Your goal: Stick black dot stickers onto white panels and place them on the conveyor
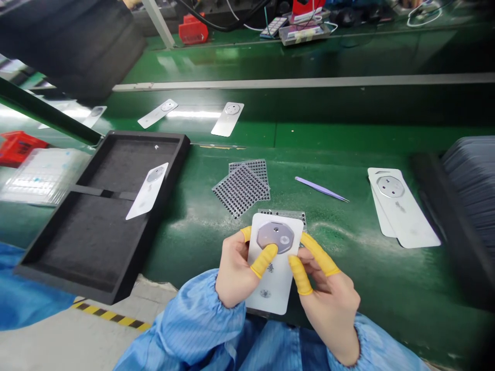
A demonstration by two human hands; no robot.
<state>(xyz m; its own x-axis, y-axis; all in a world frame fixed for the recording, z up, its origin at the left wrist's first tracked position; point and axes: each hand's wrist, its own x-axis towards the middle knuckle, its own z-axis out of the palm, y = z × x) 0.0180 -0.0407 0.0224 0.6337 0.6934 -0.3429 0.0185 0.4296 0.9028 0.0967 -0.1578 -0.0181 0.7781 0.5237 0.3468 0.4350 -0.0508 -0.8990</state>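
Note:
A white phone back cover [270, 278] with a grey octagonal camera plate [266, 233] is held up in front of me. My left hand [240, 273] grips its left edge, the thumb pressed on the camera plate. My right hand [325, 288] has thumb and fingers closed at the cover's right edge. Yellow finger cots sheathe several fingertips. Partly hidden behind the cover lies a sheet of small black dots [300, 217]. Just beyond it are two overlapping dotted sheets [242, 188]. Purple tweezers [322, 189] rest to their right.
Two stacked covers [412, 221] lie at right, beside a dark tray with grey stacked sheets [472, 185]. At left, a black tray [77, 247] carries another cover [149, 190] on its rim. More covers [228, 119] lie farther back. A blue sleeve [31, 288] shows at far left.

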